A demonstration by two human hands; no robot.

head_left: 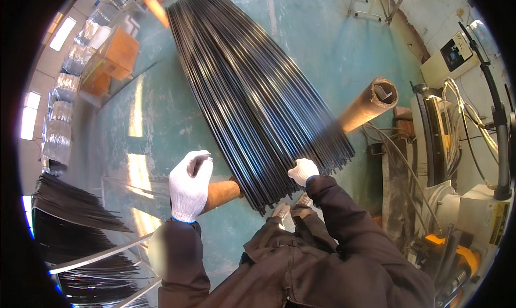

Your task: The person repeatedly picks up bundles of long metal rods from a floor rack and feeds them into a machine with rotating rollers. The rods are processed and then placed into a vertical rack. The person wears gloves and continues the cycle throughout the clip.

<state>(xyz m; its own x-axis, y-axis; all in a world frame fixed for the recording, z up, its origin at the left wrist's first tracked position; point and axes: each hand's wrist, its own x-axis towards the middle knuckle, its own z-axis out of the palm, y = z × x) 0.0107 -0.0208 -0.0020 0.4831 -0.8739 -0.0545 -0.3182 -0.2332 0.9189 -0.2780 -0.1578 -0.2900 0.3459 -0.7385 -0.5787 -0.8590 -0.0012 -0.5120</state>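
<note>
A wide layer of long black rods (252, 93) stretches away from me, their near ends uneven. My right hand (303, 172), in a white knitted glove, is closed at the near ends of the rods, with its fingers curled around one or more of them; the exact number is hidden. My left hand (191, 184), gloved the same way, is raised to the left of the rods. Its fingers are loosely bent, a gap shows between them and the thumb, and nothing is seen in it. Beneath that hand lies a brown cardboard tube (221, 195).
The rods rest across the brown tube, whose hollow right end (382, 93) sticks out. Machinery with cables (457, 125) stands at right. More dark rods (80, 206) lie on a metal frame (102, 257) at lower left. An orange-brown box (119, 52) stands at far left.
</note>
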